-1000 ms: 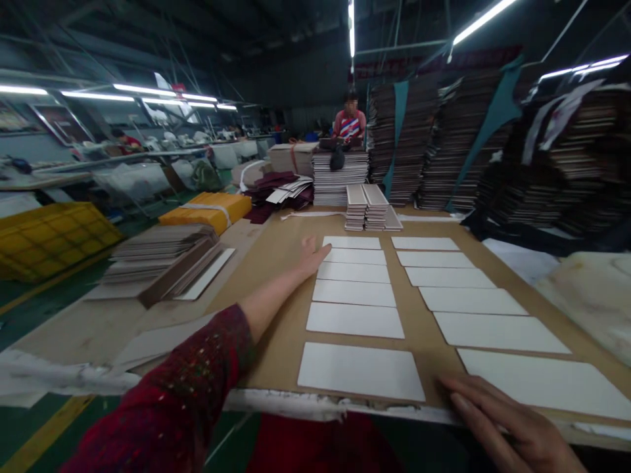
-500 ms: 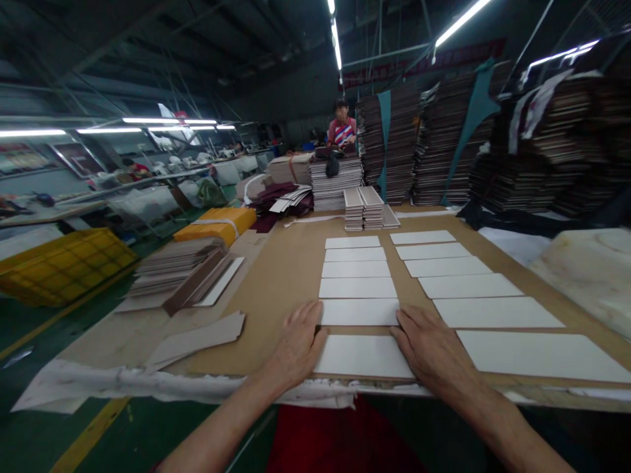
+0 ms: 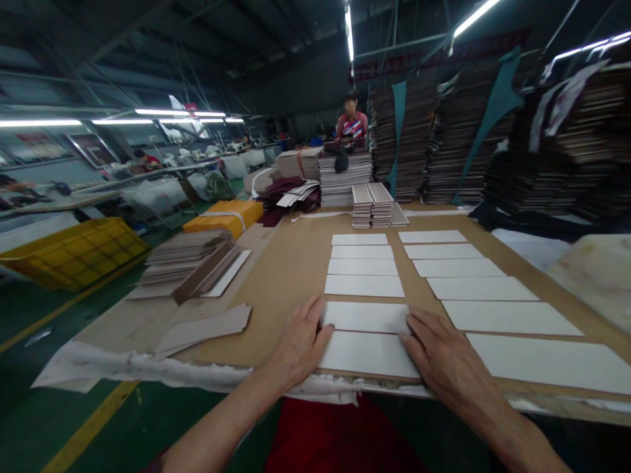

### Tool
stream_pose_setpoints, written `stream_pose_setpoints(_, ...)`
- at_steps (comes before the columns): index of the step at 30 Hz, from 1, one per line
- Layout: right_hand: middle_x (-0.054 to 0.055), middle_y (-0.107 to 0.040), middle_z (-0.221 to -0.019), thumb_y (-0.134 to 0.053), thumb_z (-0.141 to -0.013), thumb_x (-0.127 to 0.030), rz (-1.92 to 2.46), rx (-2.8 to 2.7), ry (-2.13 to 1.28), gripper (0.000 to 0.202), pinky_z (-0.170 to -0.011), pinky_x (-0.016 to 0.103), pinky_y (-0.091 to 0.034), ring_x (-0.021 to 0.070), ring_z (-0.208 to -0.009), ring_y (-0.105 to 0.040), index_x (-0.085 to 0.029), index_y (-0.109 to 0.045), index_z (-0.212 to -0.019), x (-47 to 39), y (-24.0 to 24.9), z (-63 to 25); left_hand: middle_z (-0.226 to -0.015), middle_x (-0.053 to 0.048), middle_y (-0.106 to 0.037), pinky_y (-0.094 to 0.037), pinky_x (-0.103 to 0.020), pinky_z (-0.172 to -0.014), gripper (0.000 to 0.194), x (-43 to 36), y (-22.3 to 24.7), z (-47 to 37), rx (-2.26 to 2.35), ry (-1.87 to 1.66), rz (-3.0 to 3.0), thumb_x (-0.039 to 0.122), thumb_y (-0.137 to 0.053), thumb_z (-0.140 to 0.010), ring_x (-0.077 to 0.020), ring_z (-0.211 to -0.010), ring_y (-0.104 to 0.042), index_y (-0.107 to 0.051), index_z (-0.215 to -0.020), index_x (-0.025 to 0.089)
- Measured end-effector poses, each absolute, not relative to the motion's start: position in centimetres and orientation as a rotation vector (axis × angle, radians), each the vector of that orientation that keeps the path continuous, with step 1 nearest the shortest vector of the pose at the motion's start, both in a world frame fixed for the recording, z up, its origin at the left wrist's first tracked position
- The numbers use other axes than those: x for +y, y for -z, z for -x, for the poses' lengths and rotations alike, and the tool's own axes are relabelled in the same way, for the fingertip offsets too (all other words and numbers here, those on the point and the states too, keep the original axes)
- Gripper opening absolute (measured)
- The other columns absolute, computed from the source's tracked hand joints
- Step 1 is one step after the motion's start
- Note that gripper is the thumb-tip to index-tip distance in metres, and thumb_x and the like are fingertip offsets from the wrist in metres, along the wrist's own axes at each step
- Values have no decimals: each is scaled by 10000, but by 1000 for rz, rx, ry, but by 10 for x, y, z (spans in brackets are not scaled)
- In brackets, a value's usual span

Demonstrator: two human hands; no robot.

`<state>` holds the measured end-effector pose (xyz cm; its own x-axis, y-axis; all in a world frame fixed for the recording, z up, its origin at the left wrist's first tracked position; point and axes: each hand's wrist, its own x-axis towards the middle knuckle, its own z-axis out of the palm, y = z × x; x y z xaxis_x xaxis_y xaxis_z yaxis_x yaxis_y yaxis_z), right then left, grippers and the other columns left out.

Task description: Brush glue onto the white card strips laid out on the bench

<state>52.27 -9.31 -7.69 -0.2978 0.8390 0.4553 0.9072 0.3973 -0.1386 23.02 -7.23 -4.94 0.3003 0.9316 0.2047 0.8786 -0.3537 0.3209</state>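
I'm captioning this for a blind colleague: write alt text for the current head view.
The left hand and right hand sit at opposite ends of the front two white panels in the left column on a brown table. A second column lies to the right; behind are stacks and a co-worker.

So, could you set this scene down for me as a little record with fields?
Left hand: touching the left end of the second-nearest white panel in the left column
Right hand: at that panel's right end
Layout: six panels in the left column, six in the right column
Surface: brown tabletop
Left side: stacked grey-brown boards, yellow bundle beyond
Background: co-worker behind a stack of boards
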Motion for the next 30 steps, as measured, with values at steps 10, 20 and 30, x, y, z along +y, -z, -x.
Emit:
stream_pose_setpoints(10, 247, -540, -1396, -355, -1059, -450, 1711, -2311, -21, 543, -1104, 437, -397, 329, -1295, -515, -23, -543, -1337, -12, 40, -505, -1615, -247, -292, -276, -543, -1198, 614, 14, 35, -249, 1806, -206, -2433, 440, -354, -997, -369, -1504, -276, -347, -1488, 72)
stream_pose_setpoints(20, 277, -302, -1568, -393, -1038, -490, 1865, -2415, -6, 694, -1184, 510, -246, 379, -1459, -283, 38, -382, -1488, 24, 66, -500, -1660, -219, -161, -152, -584, -1222, 793, 40, 42, -257, 1792, -4, -2450, 617, -242, -994, -355, -1547, -127, -223, -1561, 63)
stream_pose_setpoints(30, 250, -263, -1594, -361, -1032, -532, 1844, -2406, -80, 739, -1192, 500, -237, 356, -1479, -244, 20, -342, -1522, 18, 75, -502, -1674, -181, -123, -131, -568, -1230, 818, 29, 35, -257, 1793, 77, -2437, 647, -193, -988, -323, -1557, -88, -181, -1580, 83)
